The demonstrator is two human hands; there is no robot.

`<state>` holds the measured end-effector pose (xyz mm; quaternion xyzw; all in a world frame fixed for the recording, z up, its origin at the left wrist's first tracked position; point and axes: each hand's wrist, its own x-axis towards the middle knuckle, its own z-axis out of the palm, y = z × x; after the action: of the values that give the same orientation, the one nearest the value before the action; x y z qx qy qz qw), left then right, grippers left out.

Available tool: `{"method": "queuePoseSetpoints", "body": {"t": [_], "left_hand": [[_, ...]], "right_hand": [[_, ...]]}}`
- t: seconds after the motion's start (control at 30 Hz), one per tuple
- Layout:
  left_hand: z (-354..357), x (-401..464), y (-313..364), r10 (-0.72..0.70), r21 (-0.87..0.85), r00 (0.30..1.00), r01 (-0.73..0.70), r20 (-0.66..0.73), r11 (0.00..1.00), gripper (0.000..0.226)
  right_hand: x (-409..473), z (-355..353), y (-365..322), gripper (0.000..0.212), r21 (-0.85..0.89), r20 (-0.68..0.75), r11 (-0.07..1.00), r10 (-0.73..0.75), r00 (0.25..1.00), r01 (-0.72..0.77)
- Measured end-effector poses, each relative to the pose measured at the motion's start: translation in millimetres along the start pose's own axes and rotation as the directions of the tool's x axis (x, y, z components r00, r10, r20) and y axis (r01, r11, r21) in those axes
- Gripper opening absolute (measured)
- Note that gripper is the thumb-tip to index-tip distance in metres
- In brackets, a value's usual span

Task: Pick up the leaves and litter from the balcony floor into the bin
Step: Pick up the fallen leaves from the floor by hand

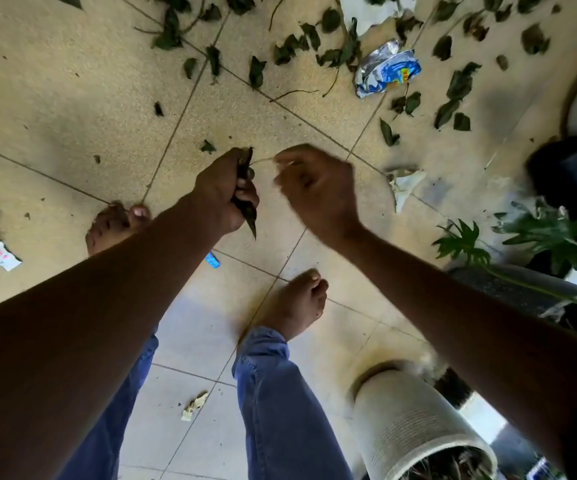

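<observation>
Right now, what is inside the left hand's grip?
The left hand grips dark green leaves; tips poke out above and below the fist. The fingers cover how many. A thin pale stem runs across to the right hand.

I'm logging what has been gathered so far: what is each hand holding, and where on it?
The left hand grips a bunch of dark leaves around their middle. The right hand is blurred; it seems to pinch a thin pale stem.
</observation>
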<state>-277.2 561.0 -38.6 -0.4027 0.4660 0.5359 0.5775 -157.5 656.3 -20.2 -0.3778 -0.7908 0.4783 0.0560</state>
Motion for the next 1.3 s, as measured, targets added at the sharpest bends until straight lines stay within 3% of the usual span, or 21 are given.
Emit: {"method": "queuePoseSetpoints", "body": {"t": [0.07,0.17,0.23,0.37,0.47,0.57,0.7,0.8,0.9,1.03,1.17,1.3], "left_hand": [[5.3,12.9,-0.8,0.022,-0.019,1.0,-0.023,-0.014,1.0,0.026],[-1.2,24.0,-5.8,0.023,0.079,1.0,-0.024,0.012,0.997,0.026],[-8.1,26.1,-7.0,0.018,0.138,1.0,-0.021,0.024,0.99,0.026],[-27.5,37.7,-9.3,-0.002,0.178,1.0,0.0,0.012,0.984,0.027],[-35.2,41.4,-12.0,-0.018,0.19,1.0,0.017,0.003,0.982,0.029],[-32.9,40.1,-15.0,-0.029,0.201,1.0,0.026,0.009,0.979,0.027],[-27.6,40.0,-15.1,-0.035,0.212,0.999,0.033,0.007,0.977,0.027],[-23.7,41.7,-13.3,-0.035,0.218,0.999,0.034,-0.001,0.975,0.026],[-22.4,44.7,-13.3,-0.036,0.221,0.999,0.035,-0.003,0.975,0.025],[-25.5,45.8,-14.4,-0.038,0.234,0.999,0.038,-0.002,0.972,0.023],[-33.7,44.6,-17.9,-0.04,0.226,0.999,0.042,-0.012,0.973,0.027],[-38.3,44.7,-21.1,-0.038,0.233,0.999,0.045,-0.033,0.972,0.024]], "right_hand": [[28.5,-22.8,37.1,0.016,-0.18,-0.147,0.98,0.057,0.988,-0.084],[65.6,-65.7,95.4,0.029,-0.536,-0.271,0.801,0.138,0.953,-0.268],[84.1,-87.0,119.7,0.043,-0.629,-0.279,0.69,0.231,0.932,-0.36],[107.4,-90.7,138.6,0.059,-0.684,-0.18,0.599,0.416,0.892,-0.417],[104.2,-86.4,144.9,0.043,-0.67,-0.165,0.606,0.441,0.882,-0.429],[98.3,-90.9,144.1,0.026,-0.554,-0.278,0.669,0.413,0.868,-0.496],[107.2,-101.0,141.3,0.019,-0.276,-0.521,0.756,0.401,0.753,-0.593],[127.3,-111.7,147.2,0.027,-0.2,-0.579,0.767,0.409,0.705,-0.609],[151.4,-111.8,152.4,0.028,-0.348,-0.47,0.74,0.394,0.79,-0.576],[162.5,-98.3,150.2,0.048,-0.554,-0.341,0.651,0.39,0.855,-0.518],[154.1,-92.7,156.7,0.03,-0.698,-0.285,0.598,0.272,0.919,-0.393],[144.6,-98.8,164.0,0.03,-0.727,-0.216,0.613,0.226,0.95,-0.311]]}}
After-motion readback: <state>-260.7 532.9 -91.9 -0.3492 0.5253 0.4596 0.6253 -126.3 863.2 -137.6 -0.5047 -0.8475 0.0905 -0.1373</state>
